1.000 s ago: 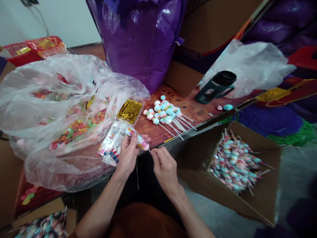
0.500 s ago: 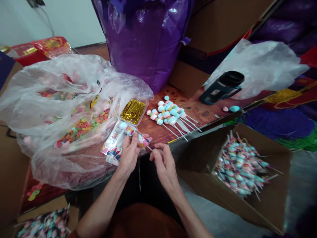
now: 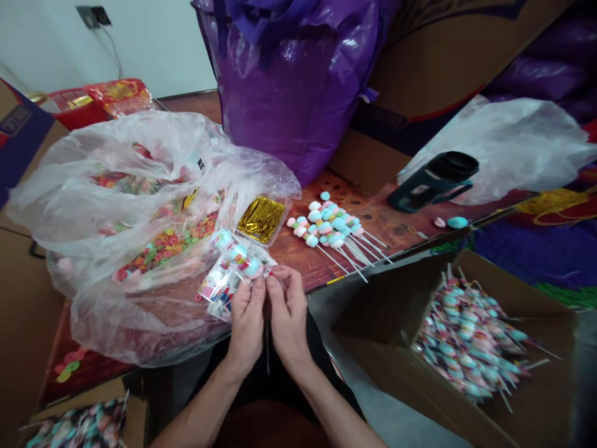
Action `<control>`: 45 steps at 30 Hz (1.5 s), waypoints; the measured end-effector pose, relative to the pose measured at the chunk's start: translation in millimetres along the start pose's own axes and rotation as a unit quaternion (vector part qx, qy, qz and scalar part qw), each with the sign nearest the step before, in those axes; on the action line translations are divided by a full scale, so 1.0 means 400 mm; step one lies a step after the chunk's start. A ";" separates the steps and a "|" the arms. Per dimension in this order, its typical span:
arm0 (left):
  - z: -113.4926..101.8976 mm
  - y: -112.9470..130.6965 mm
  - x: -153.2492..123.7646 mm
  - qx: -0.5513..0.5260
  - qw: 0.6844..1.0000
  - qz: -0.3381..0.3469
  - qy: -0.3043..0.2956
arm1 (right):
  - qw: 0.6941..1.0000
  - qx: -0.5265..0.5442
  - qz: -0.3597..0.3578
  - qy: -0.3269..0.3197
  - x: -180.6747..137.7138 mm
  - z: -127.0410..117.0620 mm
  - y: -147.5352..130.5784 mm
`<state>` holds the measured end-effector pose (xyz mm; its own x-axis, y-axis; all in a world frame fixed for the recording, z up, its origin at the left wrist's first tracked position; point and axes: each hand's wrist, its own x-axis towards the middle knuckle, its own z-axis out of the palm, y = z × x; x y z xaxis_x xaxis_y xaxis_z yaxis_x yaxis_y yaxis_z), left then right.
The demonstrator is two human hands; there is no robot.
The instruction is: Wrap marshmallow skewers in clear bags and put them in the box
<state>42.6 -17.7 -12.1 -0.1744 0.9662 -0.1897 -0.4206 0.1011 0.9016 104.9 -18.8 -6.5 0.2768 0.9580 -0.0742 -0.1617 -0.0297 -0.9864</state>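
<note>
Both hands meet at the table's near edge. My left hand (image 3: 247, 314) pinches a wrapped marshmallow skewer (image 3: 237, 252) that points up and left over a small pile of printed wrappers (image 3: 219, 286). My right hand (image 3: 286, 311) is closed too, its fingertips pressed against the skewer's lower end right beside the left fingers. A row of bare marshmallow skewers (image 3: 326, 227) lies on the table (image 3: 364, 214) just beyond. A clear tray of gold twist ties (image 3: 262, 219) sits left of them.
A big clear plastic bag (image 3: 116, 211) with colourful ring candy fills the left. A purple bag (image 3: 298, 81) stands behind. A dark bottle (image 3: 433, 180) lies at the right under clear plastic. An open cardboard box (image 3: 471, 339) of wrapped skewers sits lower right.
My right hand has moved left from the stick's free end to the left hand, and the skewer now points up and left. The view has shifted slightly.
</note>
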 end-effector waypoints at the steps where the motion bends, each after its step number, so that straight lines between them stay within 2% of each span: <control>1: -0.009 0.009 0.003 -0.018 1.000 -0.001 0.008 | 0.999 0.035 0.025 -0.031 0.000 0.011 -0.003; 4: -0.036 0.047 0.022 -0.082 0.997 -0.004 0.016 | 0.978 0.086 0.108 -0.159 0.017 0.032 -0.018; 6: -0.054 0.077 0.038 -0.119 0.992 0.019 0.027 | 0.964 0.011 0.098 -0.247 0.054 0.036 -0.032; 7: -0.064 0.092 0.047 -0.130 0.990 0.040 0.039 | 0.959 -0.056 0.061 -0.269 0.082 0.036 -0.040; 8: -0.073 0.104 0.054 -0.135 0.988 0.060 0.052 | 0.954 -0.133 0.007 -0.268 0.116 0.037 -0.046; 10: -0.090 0.119 0.065 -0.126 0.987 0.073 0.071 | 0.930 -0.282 -0.113 -0.208 0.193 0.047 -0.052; 12: -0.101 0.120 0.071 -0.102 0.991 0.047 0.071 | 0.884 -0.405 -0.179 -0.151 0.269 0.068 -0.051; 15: -0.106 0.110 0.071 -0.080 0.995 0.005 0.062 | 0.800 -0.549 -0.176 -0.167 0.347 0.110 -0.040; 18: -0.105 0.102 0.073 -0.086 0.994 0.006 0.063 | 0.740 -0.614 -0.173 -0.216 0.374 0.137 -0.031; 21: -0.108 0.103 0.077 -0.105 0.993 0.009 0.061 | 0.709 -0.631 -0.195 -0.246 0.377 0.139 -0.028; 24: -0.111 0.106 0.082 -0.118 0.991 -0.003 0.060 | 0.706 -0.628 -0.204 -0.256 0.381 0.127 -0.027; 26: -0.111 0.106 0.083 -0.124 0.990 -0.009 0.059 | 0.714 -0.618 -0.205 -0.258 0.385 0.115 -0.025; 28: -0.111 0.104 0.084 -0.129 0.990 -0.011 0.059 | 0.749 -0.573 -0.215 -0.253 0.391 0.103 -0.021; 32: -0.104 0.096 0.086 -0.119 0.990 -0.008 0.070 | 0.878 -0.360 -0.232 -0.215 0.406 0.084 0.004; 35: -0.096 0.090 0.088 -0.092 0.992 0.002 0.082 | 0.948 -0.200 -0.178 -0.173 0.411 0.079 0.012; 39: -0.083 0.087 0.090 -0.062 0.993 0.025 0.102 | 0.981 -0.066 -0.128 -0.126 0.366 0.076 -0.027; 42: -0.070 0.086 0.093 -0.068 0.994 0.024 0.079 | 0.992 0.021 -0.093 -0.080 0.283 0.073 -0.061; 45: -0.050 0.084 0.092 -0.081 0.995 0.015 0.049 | 0.996 0.062 -0.029 -0.058 0.187 0.070 -0.062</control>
<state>4.2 16.4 3.3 -0.2722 0.9394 -0.2086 -0.5500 0.0260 0.8348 103.2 61.4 16.4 0.1791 0.9838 0.0069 -0.2659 0.0552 -0.9624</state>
